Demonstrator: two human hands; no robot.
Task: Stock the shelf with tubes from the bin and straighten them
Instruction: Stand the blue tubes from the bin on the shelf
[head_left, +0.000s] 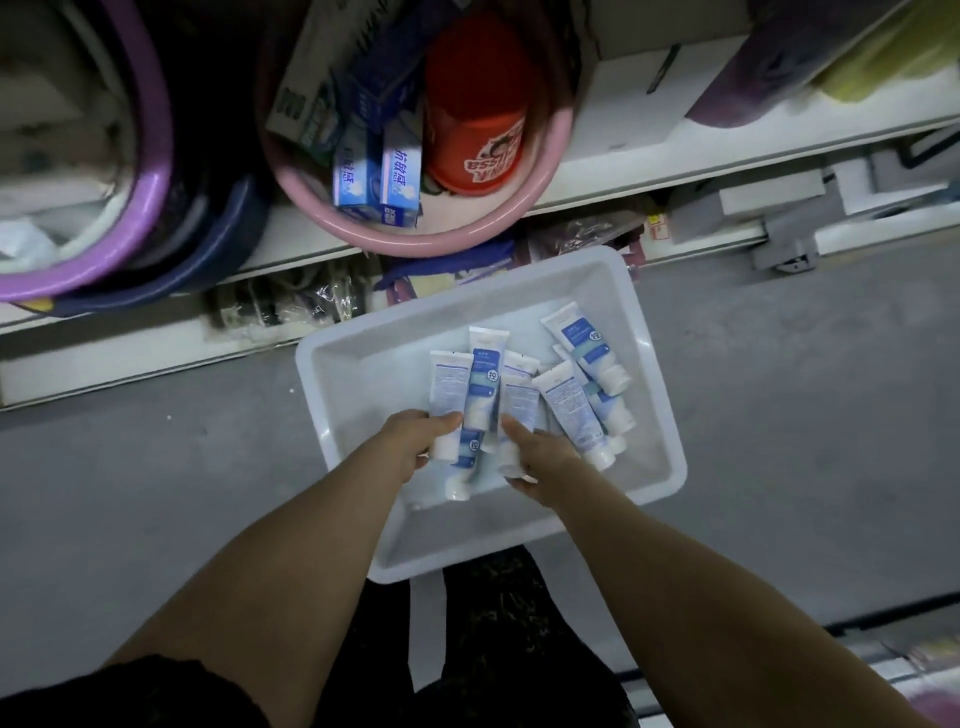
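A white plastic bin (363, 374) stands on the grey floor below me, with several white-and-blue tubes (587, 343) lying in its far right part. My left hand (410, 441) grips one tube (448, 387) near its cap, label side down. My right hand (540, 460) holds another tube (519, 395) beside it. A blue-fronted tube (483, 379) stands between the two. More tubes lie under my hands, partly hidden. The white shelf (649, 150) runs above the bin.
On the shelf sit a pink basin (415, 239) holding toothpaste boxes (376, 182) and a red cup (480, 140), and a purple basin (150, 171) stacked with a dark blue one. Packaged goods lie on the lower shelf. Grey floor spreads left and right of the bin.
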